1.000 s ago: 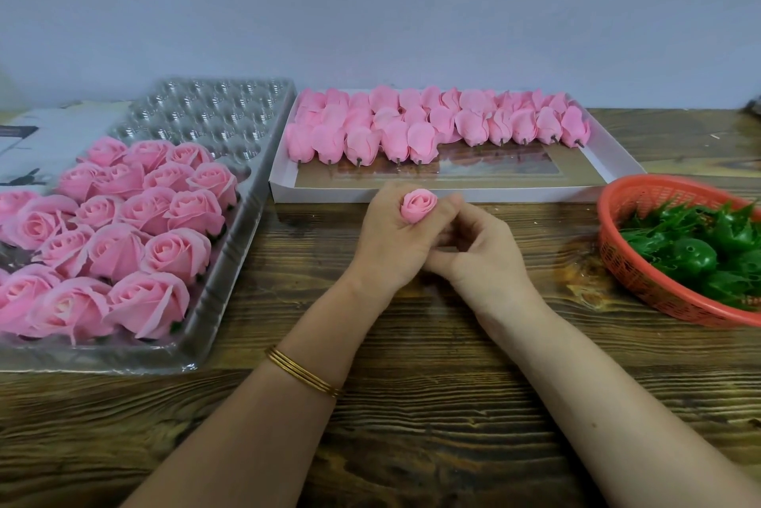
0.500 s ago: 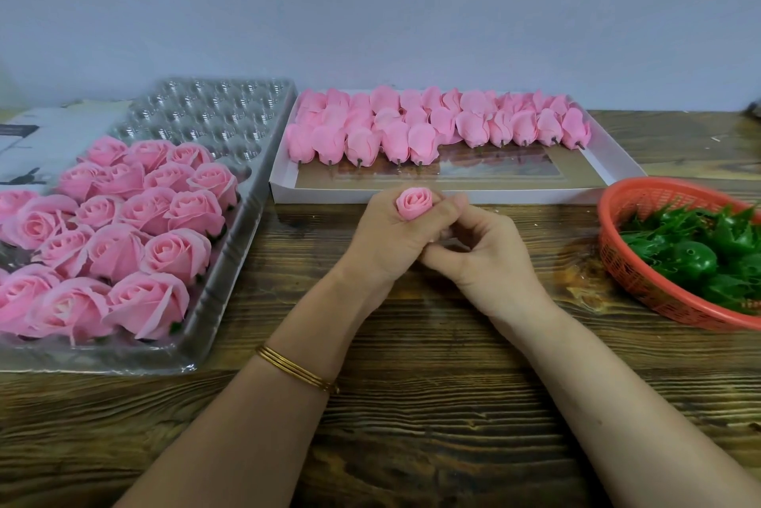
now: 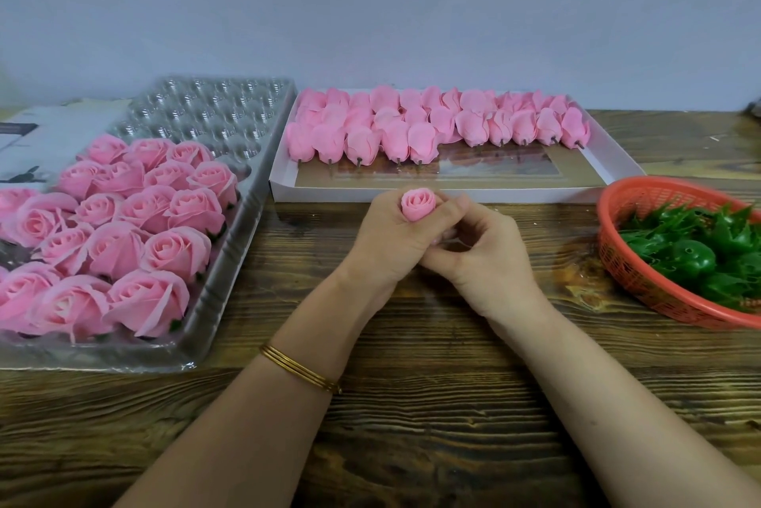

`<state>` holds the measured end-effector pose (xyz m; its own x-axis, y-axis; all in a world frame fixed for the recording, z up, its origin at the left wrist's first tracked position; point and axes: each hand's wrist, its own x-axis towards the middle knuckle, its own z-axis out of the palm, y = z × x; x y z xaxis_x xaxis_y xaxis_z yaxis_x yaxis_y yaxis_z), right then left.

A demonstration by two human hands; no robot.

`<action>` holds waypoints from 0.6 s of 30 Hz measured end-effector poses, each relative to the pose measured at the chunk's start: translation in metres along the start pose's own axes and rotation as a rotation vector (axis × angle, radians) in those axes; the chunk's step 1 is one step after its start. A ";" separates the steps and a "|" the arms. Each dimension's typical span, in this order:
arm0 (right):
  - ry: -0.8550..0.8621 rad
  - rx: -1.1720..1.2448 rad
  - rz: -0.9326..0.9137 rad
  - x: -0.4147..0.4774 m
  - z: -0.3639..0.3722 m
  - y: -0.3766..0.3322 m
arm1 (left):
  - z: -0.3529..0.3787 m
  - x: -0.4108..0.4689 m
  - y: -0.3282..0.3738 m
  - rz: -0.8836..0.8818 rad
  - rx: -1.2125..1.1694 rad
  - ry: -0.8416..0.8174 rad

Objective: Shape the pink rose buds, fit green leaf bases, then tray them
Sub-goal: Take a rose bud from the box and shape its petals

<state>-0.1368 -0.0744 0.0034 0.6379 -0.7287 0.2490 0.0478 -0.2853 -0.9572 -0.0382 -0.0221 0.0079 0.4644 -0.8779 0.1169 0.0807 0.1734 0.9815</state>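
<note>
Little has shifted in the last second: my hands have stayed pressed together at the middle of the dark wooden table (image 3: 412,404), and the bud has barely turned.

At far left, the clear dimpled plastic tray (image 3: 230,124) holds the finished open pink roses (image 3: 123,227), with bare cups at its back. My left hand (image 3: 387,244) wraps the small pink rose bud (image 3: 418,206), whose top pokes up between the fingers. Behind it, the shallow white cardboard box (image 3: 453,194) keeps rows of unshaped pink buds (image 3: 412,128). My right hand (image 3: 490,260) touches the left, its fingers curled in under the bud's base; whether they pinch the stem there I cannot tell. At right, the red plastic mesh basket (image 3: 626,272) holds the green leaf bases (image 3: 700,256).

I judge I'm still shaping. I should grip lightly, turn the bud evenly, and ease the outer petals out without creasing them.
</note>
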 end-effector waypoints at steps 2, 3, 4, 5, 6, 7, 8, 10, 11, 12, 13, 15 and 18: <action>-0.024 0.047 0.022 0.001 -0.002 -0.001 | -0.001 0.000 0.000 -0.003 0.012 -0.009; -0.041 0.073 0.046 0.001 -0.002 0.000 | -0.001 0.000 0.000 -0.005 0.026 -0.015; -0.053 0.101 0.080 0.001 -0.003 0.000 | -0.001 0.000 0.000 -0.009 0.036 -0.016; -0.054 0.133 0.122 0.001 -0.004 0.000 | -0.001 0.000 0.000 -0.016 0.037 -0.002; -0.043 0.180 0.169 0.002 -0.005 0.001 | -0.001 0.000 0.001 -0.023 0.032 0.029; -0.019 0.240 0.217 0.003 -0.006 0.001 | -0.001 0.000 0.001 -0.022 0.043 0.072; 0.019 0.306 0.257 0.004 -0.007 0.001 | -0.001 0.001 -0.001 -0.009 0.069 0.110; 0.103 0.390 0.290 0.007 -0.009 -0.001 | -0.003 0.002 -0.003 0.040 0.158 0.130; 0.125 0.409 0.294 0.008 -0.010 -0.001 | -0.004 0.001 -0.002 0.060 0.200 0.116; 0.129 0.419 0.291 0.008 -0.010 -0.001 | -0.005 0.000 -0.002 0.067 0.234 0.088; 0.124 0.414 0.287 0.008 -0.009 -0.001 | -0.005 0.000 -0.003 0.062 0.268 0.054; 0.114 0.370 0.287 0.005 -0.006 -0.001 | -0.004 -0.002 -0.003 0.054 0.336 0.009; 0.139 0.318 0.309 0.003 -0.003 -0.004 | -0.002 -0.003 -0.004 0.070 0.385 0.015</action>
<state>-0.1372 -0.0772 0.0081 0.5510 -0.8325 -0.0581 0.1192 0.1475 -0.9818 -0.0380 -0.0195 0.0034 0.4703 -0.8627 0.1859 -0.2867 0.0498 0.9567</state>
